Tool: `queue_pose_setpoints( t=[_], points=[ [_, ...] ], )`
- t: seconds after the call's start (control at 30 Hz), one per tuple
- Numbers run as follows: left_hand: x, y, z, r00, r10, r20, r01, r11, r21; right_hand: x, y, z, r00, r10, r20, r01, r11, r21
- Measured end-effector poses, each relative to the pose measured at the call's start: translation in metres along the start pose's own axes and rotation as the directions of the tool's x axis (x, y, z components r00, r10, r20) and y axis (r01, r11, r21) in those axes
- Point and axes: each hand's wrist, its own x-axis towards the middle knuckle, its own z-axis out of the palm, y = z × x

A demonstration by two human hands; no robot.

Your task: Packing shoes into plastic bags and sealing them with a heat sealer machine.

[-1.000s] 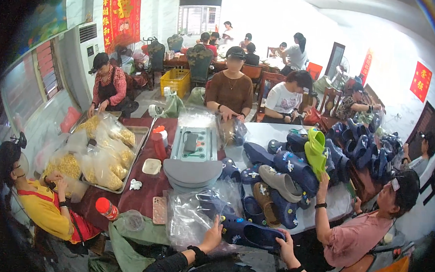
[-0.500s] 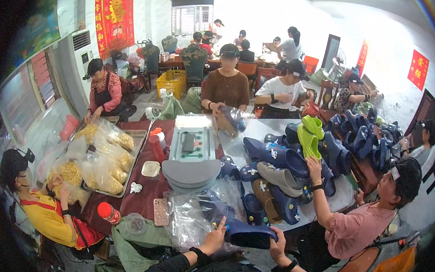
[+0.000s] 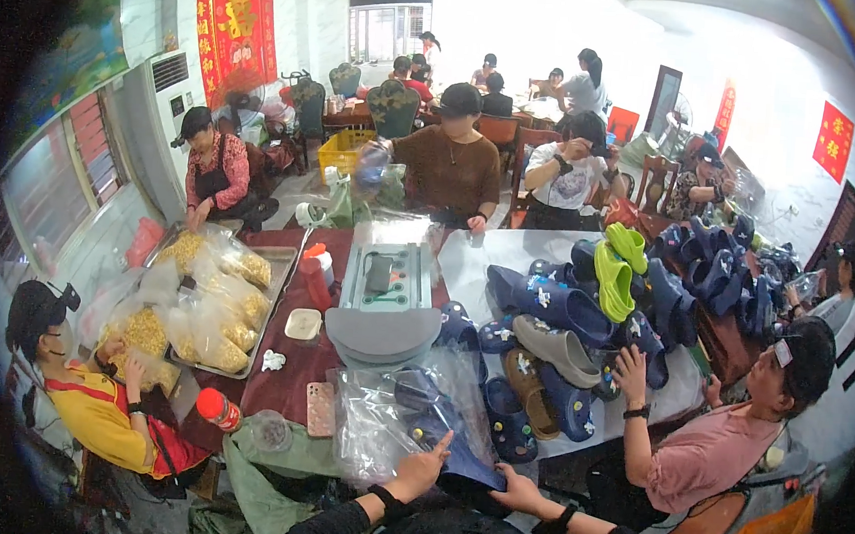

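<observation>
At the near edge of the table I hold a dark blue clog (image 3: 474, 467), tilted so that one end points down toward me. My right hand (image 3: 521, 494) grips its lower right end. My left hand (image 3: 419, 472) is at its left side, index finger stretched up along it, the other fingers curled and partly hidden. Clear plastic bags (image 3: 365, 410) lie just beyond my hands, with more blue showing beneath the film. A small yellow charm shows above my left hand. To the right is a heap of clogs: a grey clog (image 3: 556, 350), a brown clog (image 3: 528, 391), and lime green clogs (image 3: 615, 281).
A grey-topped machine (image 3: 382, 333) stands mid-table. Left are a phone (image 3: 320, 409), a red-lidded jar (image 3: 218, 409) and a metal tray (image 3: 286, 258) of bagged yellow pieces. A person in pink (image 3: 700, 455) reaches in from the right; a person in brown (image 3: 450, 171) stands opposite.
The clog in my hands has swung from lying level to slanting, and my right hand moved left. The pink-clad person's hand left the green clog. The person in brown swung a wrapped item leftward.
</observation>
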Motion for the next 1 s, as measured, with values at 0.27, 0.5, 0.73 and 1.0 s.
queue_pose_setpoints(
  t=[0.27,0.5,0.73,1.0],
  points=[
    [-0.009,0.004,-0.003,0.997,0.033,-0.07,-0.024,0.992,0.124,0.003,-0.021,0.012,0.954,-0.053,-0.293,0.031,0.996,-0.079],
    [-0.009,0.011,-0.007,0.997,0.037,-0.065,-0.022,0.974,0.227,0.021,-0.032,0.017,0.967,-0.044,-0.249,0.006,0.989,-0.148],
    [-0.013,0.012,-0.011,0.993,0.061,-0.104,-0.034,0.97,0.243,0.034,-0.038,0.026,0.952,-0.068,-0.299,0.025,0.989,-0.145],
    [-0.011,0.005,-0.005,0.986,0.092,-0.14,-0.056,0.969,0.242,0.041,-0.045,0.026,0.979,0.028,-0.2,-0.061,0.986,-0.157]
  ],
)
